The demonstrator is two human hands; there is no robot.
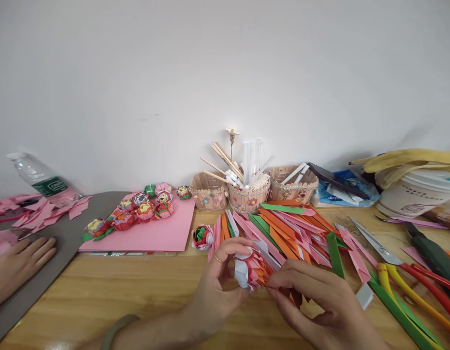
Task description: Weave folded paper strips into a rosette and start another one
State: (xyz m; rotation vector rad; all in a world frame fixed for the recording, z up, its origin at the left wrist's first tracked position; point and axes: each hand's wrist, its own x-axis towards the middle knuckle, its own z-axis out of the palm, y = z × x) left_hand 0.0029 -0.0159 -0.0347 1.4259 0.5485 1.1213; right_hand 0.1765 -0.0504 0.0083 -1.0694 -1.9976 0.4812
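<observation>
The left hand (215, 284) was curled around a paper flower (250, 268), thumb beneath and fingers above, the gap between them only as wide as the flower. The right hand (316, 294) had thumb and forefinger pinched together at the flower's orange petals. So the flower sat between the two hands, raised over the wooden table (137, 287).

Just beyond the grip I saw a heap of folded paper strips (286, 231) in orange, pink, green and white, fanning off to the right. A loose flower (202, 236) lay close by on the left, and farther that way more finished flowers (145, 212) crowded a pink sheet (163, 238). Behind the grip, by the wall, stood a basket of sticks (249, 197). Scissors (384, 253) lay to its right; well left, another person's hand (30, 257) rested on a grey mat (39, 282).
</observation>
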